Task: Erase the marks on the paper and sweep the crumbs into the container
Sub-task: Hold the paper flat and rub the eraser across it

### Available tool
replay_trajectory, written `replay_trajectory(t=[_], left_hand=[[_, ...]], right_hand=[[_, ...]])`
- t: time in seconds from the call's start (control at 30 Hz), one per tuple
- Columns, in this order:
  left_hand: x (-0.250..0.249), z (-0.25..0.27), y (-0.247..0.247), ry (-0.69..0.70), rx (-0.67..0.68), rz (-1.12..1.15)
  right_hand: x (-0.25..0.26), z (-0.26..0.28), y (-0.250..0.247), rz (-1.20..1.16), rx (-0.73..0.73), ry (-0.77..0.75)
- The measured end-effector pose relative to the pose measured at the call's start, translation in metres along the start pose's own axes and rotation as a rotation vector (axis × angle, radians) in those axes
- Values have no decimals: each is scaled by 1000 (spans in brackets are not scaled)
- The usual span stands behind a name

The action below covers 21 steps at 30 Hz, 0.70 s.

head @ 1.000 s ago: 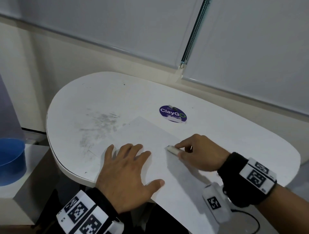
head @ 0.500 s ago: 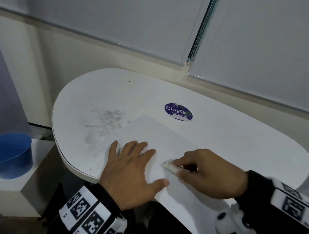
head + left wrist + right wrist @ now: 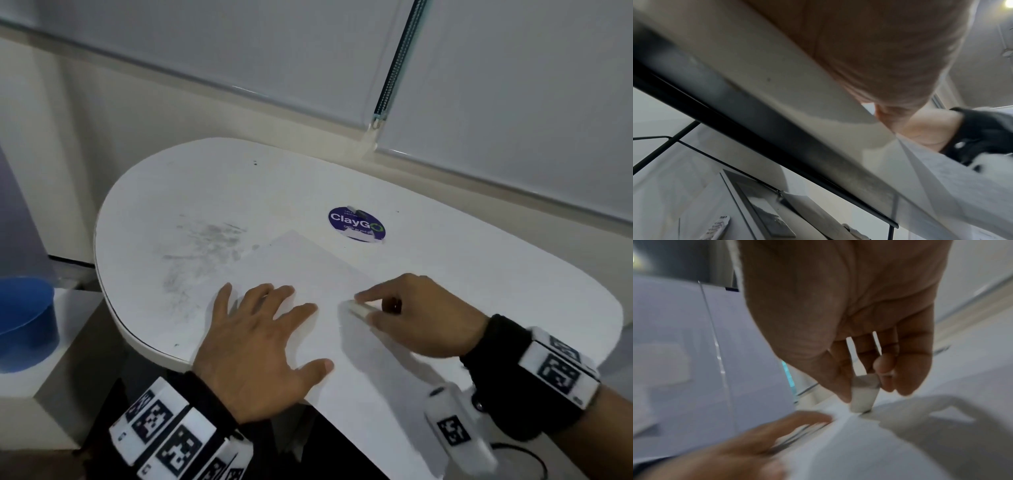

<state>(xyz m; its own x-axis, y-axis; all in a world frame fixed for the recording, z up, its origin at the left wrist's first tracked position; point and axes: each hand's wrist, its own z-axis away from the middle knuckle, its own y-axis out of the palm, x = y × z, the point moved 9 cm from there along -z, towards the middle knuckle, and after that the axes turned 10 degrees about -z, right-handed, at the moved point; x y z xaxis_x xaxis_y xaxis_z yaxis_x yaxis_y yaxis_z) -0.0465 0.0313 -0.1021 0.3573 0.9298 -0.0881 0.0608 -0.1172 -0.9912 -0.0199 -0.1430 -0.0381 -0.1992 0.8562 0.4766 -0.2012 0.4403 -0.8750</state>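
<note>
From the head view, the left hand (image 3: 253, 346) lies flat with fingers spread on the paper (image 3: 308, 274) at the near edge of the desk (image 3: 445, 246), while the right hand (image 3: 418, 315) pinches a white eraser (image 3: 358, 307) against the sheet. The left wrist view shows only that hand's palm (image 3: 879, 48) on the desk edge. In the right wrist view, thumb and fingers (image 3: 885, 365) clamp the eraser (image 3: 863, 395), its tip touching the paper (image 3: 859, 443).

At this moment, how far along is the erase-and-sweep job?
Done: nothing clearly; any marks on the paper are too faint to judge. In hand: the left hand presses the sheet flat while the right hand pinches the eraser against it. Left: sweeping crumbs into the blue container, off the table.
</note>
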Motion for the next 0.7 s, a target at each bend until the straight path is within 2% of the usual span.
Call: replay_trajectory(t=[0.07,0.23,0.43,0.6,0.7], left_hand=[[-2,0,-1,2,-22,-8],[-1,0,-3,-20,-46,55],[-1,-1,0,-21,-48,59],[-2,-1,-2,-16,-46,47],[-3,0,0,-12,-26,49]], right_hand=[[-10,-5,-5,-19,-33,44],[27,17,30,-48,128,-113],[-6,1,0,-21,-38,17],[31,28,34,-118,168,-136],[3,8,9,-106,58,-20]])
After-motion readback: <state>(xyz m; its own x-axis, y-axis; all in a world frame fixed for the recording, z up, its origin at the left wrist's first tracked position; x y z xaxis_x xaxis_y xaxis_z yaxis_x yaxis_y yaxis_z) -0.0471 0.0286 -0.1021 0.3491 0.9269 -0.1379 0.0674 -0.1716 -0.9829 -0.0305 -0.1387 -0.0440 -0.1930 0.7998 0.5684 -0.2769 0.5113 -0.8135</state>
